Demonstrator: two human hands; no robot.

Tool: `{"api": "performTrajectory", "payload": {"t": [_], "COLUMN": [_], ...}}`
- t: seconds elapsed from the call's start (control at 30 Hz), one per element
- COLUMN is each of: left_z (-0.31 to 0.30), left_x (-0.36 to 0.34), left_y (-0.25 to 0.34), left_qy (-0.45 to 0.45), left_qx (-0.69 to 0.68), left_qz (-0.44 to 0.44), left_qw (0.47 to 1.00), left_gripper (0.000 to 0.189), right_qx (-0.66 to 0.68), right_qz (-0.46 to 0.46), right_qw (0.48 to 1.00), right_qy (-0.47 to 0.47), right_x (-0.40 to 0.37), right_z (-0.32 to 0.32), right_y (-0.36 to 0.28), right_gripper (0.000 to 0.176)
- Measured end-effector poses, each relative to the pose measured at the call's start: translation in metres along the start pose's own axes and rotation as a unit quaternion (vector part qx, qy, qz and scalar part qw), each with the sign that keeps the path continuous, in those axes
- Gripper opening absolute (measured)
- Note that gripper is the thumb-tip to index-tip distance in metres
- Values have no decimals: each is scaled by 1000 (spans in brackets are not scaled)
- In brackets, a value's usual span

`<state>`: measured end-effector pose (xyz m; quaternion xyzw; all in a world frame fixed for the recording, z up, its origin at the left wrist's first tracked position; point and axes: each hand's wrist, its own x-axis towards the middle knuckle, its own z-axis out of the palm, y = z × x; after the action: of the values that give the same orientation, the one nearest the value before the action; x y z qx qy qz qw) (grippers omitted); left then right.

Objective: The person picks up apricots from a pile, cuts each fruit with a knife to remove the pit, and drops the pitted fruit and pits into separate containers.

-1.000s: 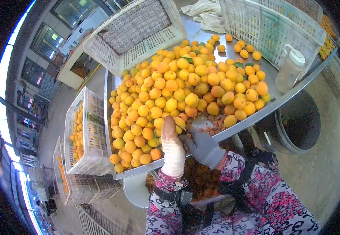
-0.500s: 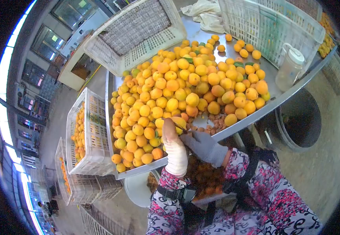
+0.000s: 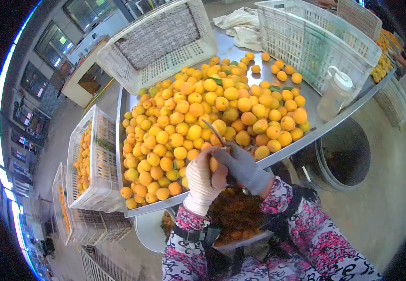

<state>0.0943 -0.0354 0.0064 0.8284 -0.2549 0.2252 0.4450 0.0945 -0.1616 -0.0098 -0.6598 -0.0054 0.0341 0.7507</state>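
Firstly, one metal-edged table (image 3: 301,141), bearing a broad heap of orange fruit (image 3: 175,136). On it: one white crate (image 3: 175,61) tipped at the far left, its gridded base showing; a second white crate (image 3: 301,49) at the far right; one lidded plastic bottle (image 3: 332,100) beside that crate. Left of the table: one slatted crate (image 3: 104,173) of similar fruit, with a lower crate (image 3: 83,225) just beyond, also holding some. Below the front edge: one white bucket (image 3: 144,229), brownish matter inside; to the right, one dark bucket (image 3: 359,140), contents too shadowed to tell. Beneath the hands: one pale-rimmed container (image 3: 245,241) of dark orange pieces.

Left hand (image 3: 202,177), pale-gloved: fingers closed about a single fruit (image 3: 213,164) at the table's front edge. Right hand (image 3: 245,167), grey-gloved: gripping a curved knife (image 3: 213,132), blade upward, knuckles close against the left.

Differences from the earlier frame: blade now clear above the fingers, formerly mostly hidden; left thumb folded, formerly upright; another person's arm (image 3: 403,62) newly visible, upper right.
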Motion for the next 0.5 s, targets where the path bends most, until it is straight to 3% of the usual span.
{"api": "performTrajectory", "payload": {"t": [0.1,0.17,0.2,0.23,0.3,0.4,0.43,0.5], "left_z": [4,5,10,20,31,28,29,37], "left_x": [-4,-6,-8,-12,-13,-7,-4,-7], "left_y": [-6,-4,-7,-13,-15,8,11,-10], "left_qy": [1,-14,-13,29,71,83,86,90], "left_qx": [-15,-49,-48,-145,-254,-305,-365,-323], "left_qz": [-4,-86,-89,-134,-216,-218,-153,-204], "left_qw": [1000,995,995,980,940,923,914,920], "left_gripper": [32,32,32,29,23,21,20,20], "right_qx": [49,56,31,8,-30,-91,-113,-147], "right_qz": [14,4,-53,-107,-103,-97,-96,-129], "right_qw": [998,997,993,985,984,980,977,967], "right_qy": [26,59,99,138,142,151,154,163], "right_x": [6,3,4,3,3,3,4,8], "right_z": [5,12,16,18,17,15,15,16], "right_y": [16,12,7,3,-1,-9,-11,-8], "right_gripper": [46,44,42,39,36,32,30,24]}}
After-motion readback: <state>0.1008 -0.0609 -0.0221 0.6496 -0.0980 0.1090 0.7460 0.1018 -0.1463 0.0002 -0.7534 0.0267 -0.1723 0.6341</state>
